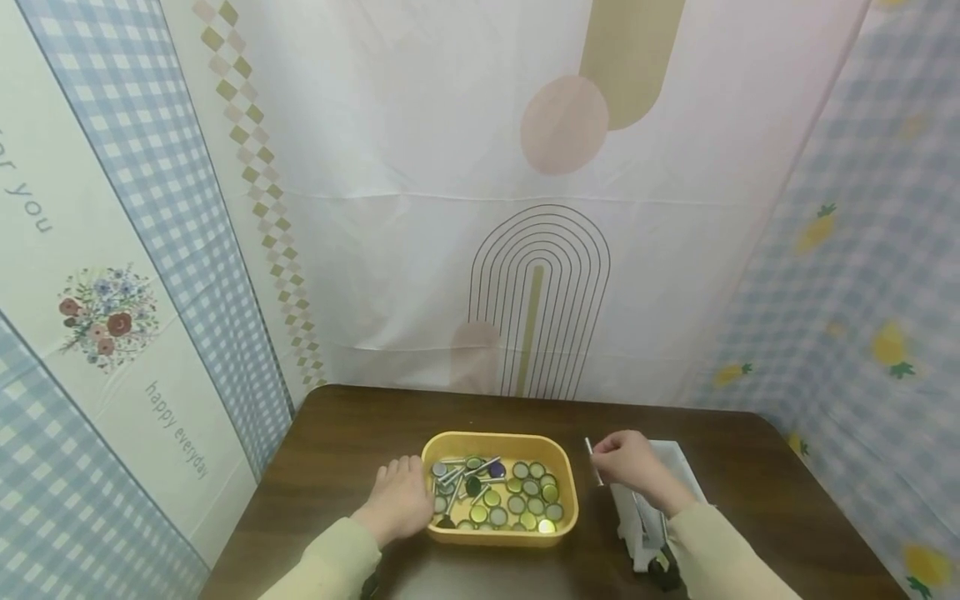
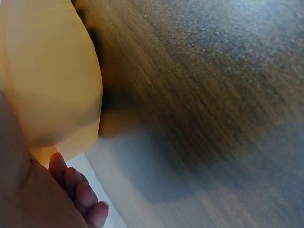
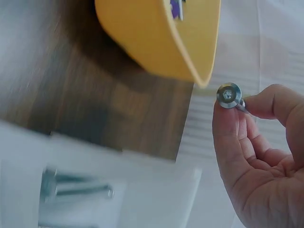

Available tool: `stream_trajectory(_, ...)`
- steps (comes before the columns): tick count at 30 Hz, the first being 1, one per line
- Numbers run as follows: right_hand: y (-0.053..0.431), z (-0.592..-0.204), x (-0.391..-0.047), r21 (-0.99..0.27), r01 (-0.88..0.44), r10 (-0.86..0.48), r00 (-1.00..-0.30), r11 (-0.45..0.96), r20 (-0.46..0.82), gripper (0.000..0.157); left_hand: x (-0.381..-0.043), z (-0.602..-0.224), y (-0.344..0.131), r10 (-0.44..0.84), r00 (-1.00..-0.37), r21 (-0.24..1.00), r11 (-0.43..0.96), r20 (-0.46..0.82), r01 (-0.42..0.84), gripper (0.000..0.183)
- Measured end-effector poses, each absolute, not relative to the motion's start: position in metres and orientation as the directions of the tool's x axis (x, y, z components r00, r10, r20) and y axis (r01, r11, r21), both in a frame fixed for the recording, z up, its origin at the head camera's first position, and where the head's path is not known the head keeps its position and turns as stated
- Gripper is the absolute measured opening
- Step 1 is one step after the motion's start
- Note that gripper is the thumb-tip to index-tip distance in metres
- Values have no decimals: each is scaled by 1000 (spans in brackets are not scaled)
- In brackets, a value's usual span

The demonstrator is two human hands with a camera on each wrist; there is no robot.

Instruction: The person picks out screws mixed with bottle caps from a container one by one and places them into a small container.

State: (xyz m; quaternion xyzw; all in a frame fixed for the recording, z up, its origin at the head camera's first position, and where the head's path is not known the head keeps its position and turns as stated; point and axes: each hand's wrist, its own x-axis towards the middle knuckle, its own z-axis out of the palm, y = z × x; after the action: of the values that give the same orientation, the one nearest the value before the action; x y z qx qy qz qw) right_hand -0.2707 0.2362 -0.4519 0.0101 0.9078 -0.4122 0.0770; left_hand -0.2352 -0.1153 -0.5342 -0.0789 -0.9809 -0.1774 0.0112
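Observation:
My right hand (image 1: 628, 458) pinches a metal bolt (image 3: 229, 95) between thumb and fingertips. Its round head with a hex socket faces the right wrist camera. In the head view the shank stands nearly upright, between the yellow bin (image 1: 495, 540) and the white container (image 1: 671, 454). My left hand (image 1: 399, 498) rests against the bin's left side, its fingers (image 2: 76, 183) loosely bent beside the outer wall. Inside the bin, bolts (image 1: 452, 478) lie mostly at the left, and several bottle caps (image 1: 535, 506) lie mostly at the right.
Metal bolts (image 3: 80, 190) lie in the white container beneath my right forearm. A black part (image 1: 663, 573) shows at its near end. The brown wooden table (image 1: 337, 442) ends at a white patterned cloth (image 1: 390, 275) behind; checked cloths hang on both sides.

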Motion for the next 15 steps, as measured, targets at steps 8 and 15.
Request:
stream_trajectory(8, 276, -446, -267, -724, 97, -27, -987, 683, -158, 20, -236, -534, -116, 153, -987, 340, 926, 53, 161, 33)
stream_trajectory(15, 296, -455, -265, -678, 150, 17, -980, 719, -199, 14, -237, -535, -116, 150, -987, 347, 924, 49, 158, 32)
